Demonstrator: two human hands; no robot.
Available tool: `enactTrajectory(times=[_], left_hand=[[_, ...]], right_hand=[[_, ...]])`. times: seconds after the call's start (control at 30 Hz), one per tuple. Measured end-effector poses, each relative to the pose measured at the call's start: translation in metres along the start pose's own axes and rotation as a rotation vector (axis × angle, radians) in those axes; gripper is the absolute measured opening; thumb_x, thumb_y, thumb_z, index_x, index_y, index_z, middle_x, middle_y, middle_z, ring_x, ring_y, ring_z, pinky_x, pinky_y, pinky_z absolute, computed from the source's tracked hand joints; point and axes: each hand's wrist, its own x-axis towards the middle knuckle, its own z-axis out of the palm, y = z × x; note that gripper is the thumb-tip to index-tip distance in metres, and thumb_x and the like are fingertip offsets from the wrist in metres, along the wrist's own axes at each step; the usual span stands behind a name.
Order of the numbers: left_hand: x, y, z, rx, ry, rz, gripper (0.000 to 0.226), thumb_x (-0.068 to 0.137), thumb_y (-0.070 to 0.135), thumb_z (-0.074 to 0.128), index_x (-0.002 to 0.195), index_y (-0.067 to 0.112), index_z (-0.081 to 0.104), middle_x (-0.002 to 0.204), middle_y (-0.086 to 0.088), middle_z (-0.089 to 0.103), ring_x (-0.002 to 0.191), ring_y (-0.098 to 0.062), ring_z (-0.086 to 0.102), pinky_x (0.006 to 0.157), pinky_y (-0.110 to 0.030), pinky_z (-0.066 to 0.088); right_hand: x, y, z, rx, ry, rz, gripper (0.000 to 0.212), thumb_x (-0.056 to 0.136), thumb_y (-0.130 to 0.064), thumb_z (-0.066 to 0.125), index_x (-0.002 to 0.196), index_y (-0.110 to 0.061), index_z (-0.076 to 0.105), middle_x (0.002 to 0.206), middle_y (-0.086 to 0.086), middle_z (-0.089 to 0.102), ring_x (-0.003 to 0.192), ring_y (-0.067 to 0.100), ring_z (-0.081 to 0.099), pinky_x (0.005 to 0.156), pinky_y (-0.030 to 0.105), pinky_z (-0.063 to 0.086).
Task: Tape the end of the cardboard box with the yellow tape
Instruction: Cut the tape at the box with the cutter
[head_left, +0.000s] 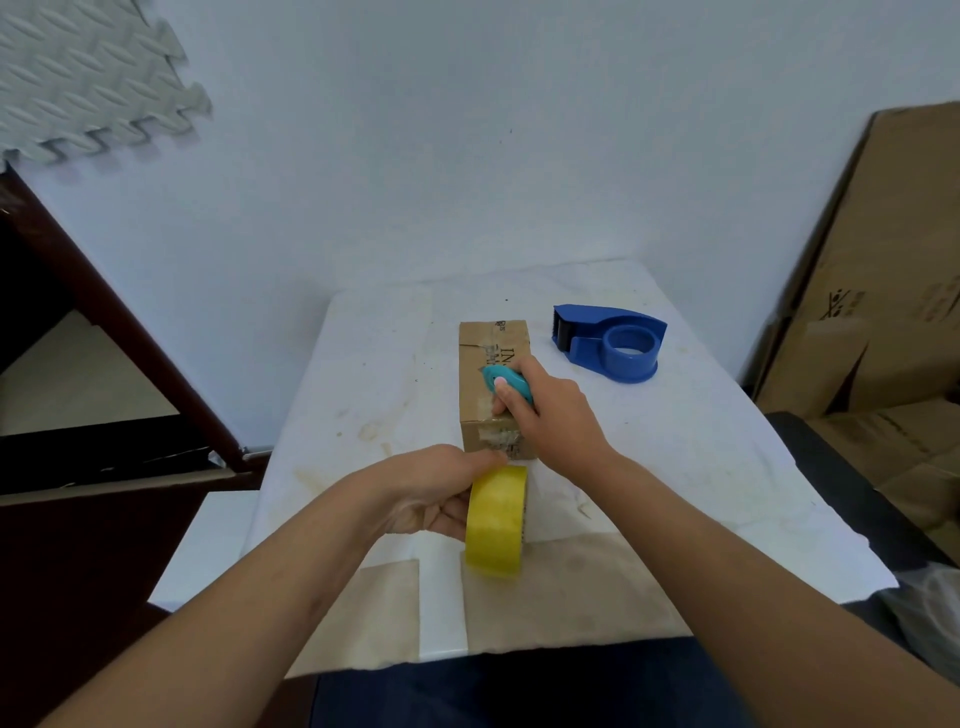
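A small cardboard box lies lengthwise on the white table, its near end facing me with scraps of old clear tape on it. My left hand grips a yellow tape roll held upright just in front of that near end. My right hand rests on the box's top near the front edge and holds a small teal cutter against the cardboard. The fingers hide part of the box's top.
A blue tape dispenser without a roll sits on the table behind and right of the box. Flattened cardboard sheets lean against the wall at right. Brown paper covers the table's near edge. A dark wooden frame stands at left.
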Motion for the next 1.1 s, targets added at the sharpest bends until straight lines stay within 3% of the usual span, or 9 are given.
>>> enactTrajectory(times=[0.1,0.2,0.3,0.5,0.57,0.67,0.83,1.0,1.1], left_hand=[[-0.001,-0.007,0.006,-0.133,0.018,-0.002,0.037,0.093,0.046,0.055,0.103,0.012,0.065,0.109,-0.018,0.074,0.091,-0.030,0.072,0.079,-0.039,0.060],[0.000,-0.017,0.014,-0.303,0.048,0.012,0.035,0.090,0.044,0.061,0.103,0.012,0.067,0.098,-0.016,0.075,0.084,-0.027,0.072,0.079,-0.040,0.060],[0.004,-0.025,0.015,-0.356,0.079,0.036,0.044,0.087,0.046,0.064,0.113,0.010,0.064,0.107,-0.019,0.074,0.085,-0.026,0.072,0.084,-0.042,0.059],[0.000,-0.021,0.014,-0.635,-0.004,0.052,0.022,0.089,0.019,0.061,0.102,0.004,0.071,0.100,-0.022,0.075,0.074,-0.030,0.074,0.081,-0.043,0.058],[0.007,-0.023,0.014,-0.655,0.025,0.055,0.024,0.087,0.018,0.061,0.103,0.004,0.072,0.095,-0.019,0.075,0.074,-0.029,0.073,0.078,-0.041,0.059],[0.015,-0.025,0.018,-0.615,0.108,0.053,0.023,0.089,0.020,0.062,0.105,0.003,0.066,0.085,-0.020,0.075,0.068,-0.026,0.069,0.062,-0.031,0.060],[0.018,-0.023,0.018,-0.645,0.120,0.049,0.024,0.088,0.013,0.064,0.110,0.003,0.067,0.100,-0.025,0.074,0.080,-0.030,0.067,0.063,-0.031,0.061],[0.019,-0.024,0.021,-0.602,0.116,0.059,0.016,0.089,0.014,0.061,0.101,0.005,0.068,0.097,-0.026,0.072,0.081,-0.031,0.062,0.062,-0.030,0.059],[0.022,-0.024,0.023,-0.593,0.129,0.071,0.019,0.091,0.017,0.060,0.105,0.007,0.067,0.109,-0.031,0.069,0.091,-0.035,0.059,0.076,-0.037,0.057]], right_hand=[[0.000,-0.001,0.000,0.008,0.002,0.013,0.031,0.100,-0.040,0.041,0.120,-0.019,0.053,0.087,-0.005,0.074,0.074,0.011,0.068,0.070,0.035,0.058],[-0.001,-0.001,-0.001,0.036,0.004,0.018,0.030,0.100,-0.040,0.041,0.117,-0.019,0.053,0.086,-0.006,0.074,0.074,0.012,0.068,0.070,0.035,0.058],[-0.001,0.000,-0.002,0.061,-0.003,0.028,0.028,0.100,-0.040,0.041,0.115,-0.020,0.054,0.085,-0.007,0.073,0.074,0.013,0.068,0.069,0.035,0.058],[0.002,0.000,-0.008,0.121,-0.052,0.060,0.023,0.099,-0.039,0.042,0.111,-0.023,0.054,0.085,-0.008,0.073,0.082,0.013,0.068,0.078,0.038,0.057],[0.003,0.000,-0.012,0.158,-0.079,0.056,0.019,0.099,-0.038,0.043,0.108,-0.024,0.054,0.085,-0.008,0.073,0.085,0.011,0.068,0.081,0.037,0.055],[0.005,-0.002,-0.018,0.182,-0.152,0.058,0.014,0.099,-0.038,0.044,0.104,-0.027,0.052,0.085,-0.007,0.073,0.088,0.010,0.066,0.084,0.034,0.054],[0.007,-0.012,-0.039,0.201,-0.252,0.057,0.014,0.099,-0.034,0.048,0.098,-0.023,0.056,0.085,-0.002,0.075,0.085,0.008,0.067,0.074,0.021,0.051],[0.005,-0.022,-0.061,-0.098,-0.471,-0.056,0.020,0.097,-0.038,0.050,0.099,-0.020,0.061,0.089,-0.002,0.069,0.067,0.005,0.055,0.062,0.020,0.039],[0.001,-0.028,-0.066,-0.285,-0.557,-0.090,0.023,0.096,-0.034,0.054,0.107,-0.016,0.064,0.099,0.003,0.068,0.070,0.009,0.055,0.060,0.021,0.040]])
